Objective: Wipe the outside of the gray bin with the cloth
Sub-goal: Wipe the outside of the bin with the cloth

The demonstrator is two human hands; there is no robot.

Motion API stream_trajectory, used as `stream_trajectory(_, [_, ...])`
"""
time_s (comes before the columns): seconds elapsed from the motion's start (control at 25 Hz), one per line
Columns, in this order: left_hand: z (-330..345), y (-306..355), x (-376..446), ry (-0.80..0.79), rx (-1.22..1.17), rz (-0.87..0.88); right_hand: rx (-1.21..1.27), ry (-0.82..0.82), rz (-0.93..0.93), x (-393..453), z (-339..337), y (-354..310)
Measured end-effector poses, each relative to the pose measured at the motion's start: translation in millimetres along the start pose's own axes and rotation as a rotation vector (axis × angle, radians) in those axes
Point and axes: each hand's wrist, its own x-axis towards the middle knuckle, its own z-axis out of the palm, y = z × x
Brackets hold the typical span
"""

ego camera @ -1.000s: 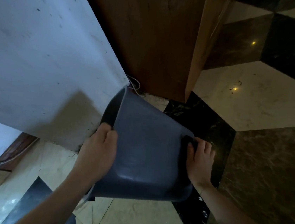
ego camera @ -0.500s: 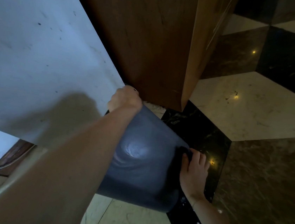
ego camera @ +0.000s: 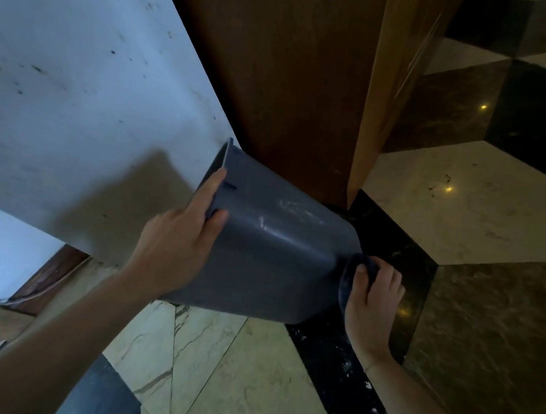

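The gray bin (ego camera: 276,255) is tipped on its side above the floor, with its open mouth toward the white wall and its base toward the right. My left hand (ego camera: 176,240) grips the bin at the rim, fingers over the edge and thumb on the outer wall. My right hand (ego camera: 373,296) presses a dark blue cloth (ego camera: 350,277) against the bin's base corner. Most of the cloth is hidden between my palm and the bin. Pale smears show on the bin's upper side.
A white wall (ego camera: 75,82) stands at the left, touching the bin's rim. A brown wooden cabinet (ego camera: 297,73) rises behind the bin. The floor is polished marble in cream (ego camera: 469,202), black and brown tiles. A dark object (ego camera: 100,395) lies at the bottom.
My left hand has come back from the far rim near the wall to the near rim. The bin has turned, showing another side. My right hand stays at the base with the cloth.
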Motion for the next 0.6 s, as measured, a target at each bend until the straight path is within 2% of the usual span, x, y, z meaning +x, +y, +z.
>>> stream_trajectory(0.12, [-3,-6,-6,0.038,-0.224,-0.104,0.035,0.016,-0.029,3,-1,-9])
stream_trajectory(0.2, [0,0,7,0.108,-0.447,-0.279,0.045,0.021,-0.041,1,-1,-14])
stream_trajectory(0.28, [2,4,25,0.103,-0.539,-0.421,0.023,-0.001,-0.047,-3,1,-20])
stream_trajectory(0.36, [4,8,37,-0.016,-0.522,-0.411,-0.027,-0.007,-0.053,-6,3,-23])
stream_trajectory(0.52, [5,-1,47,-0.222,-0.374,-0.229,-0.121,-0.007,-0.072,0,2,-24])
stream_trajectory(0.6, [3,-4,49,-0.289,-0.501,-0.220,-0.140,-0.051,-0.061,8,1,-29])
